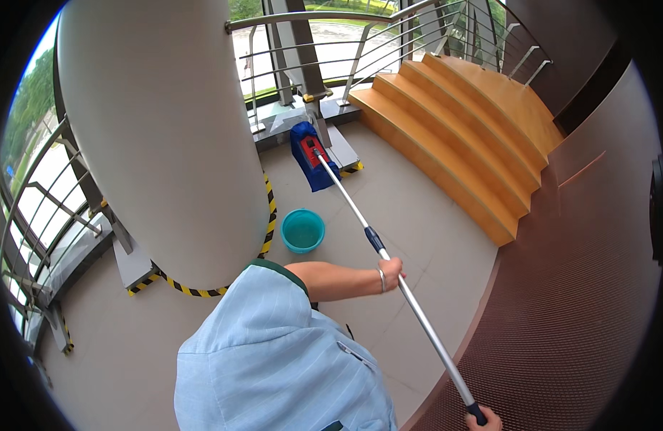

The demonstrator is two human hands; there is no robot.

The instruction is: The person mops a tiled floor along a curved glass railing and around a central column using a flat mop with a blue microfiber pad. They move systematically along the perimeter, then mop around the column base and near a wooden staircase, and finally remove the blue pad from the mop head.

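Observation:
My left hand point(390, 275), with a bracelet at the wrist, is closed around the metal shaft of a telescopic mop point(428, 326), just below its dark blue locking collar point(374, 238). Partly cut off by the bottom of the view, my right hand point(485, 419) grips the dark end of the handle. The shaft slants away to a flat mop head with a red plate point(313, 152) and a blue cloth pad point(320, 176). That pad lies beside a grey strut base point(339, 148), partly covering its edge. A turquoise bucket point(303, 231) holding some liquid stands left of the shaft.
A thick round column point(164, 134) rises at the left, ringed by yellow-and-black tape point(269, 215). Curved wooden steps point(444, 156) climb at the right beside a metal railing point(310, 16). A brown ribbed wall point(557, 301) curves along the right. Tall windows stand behind.

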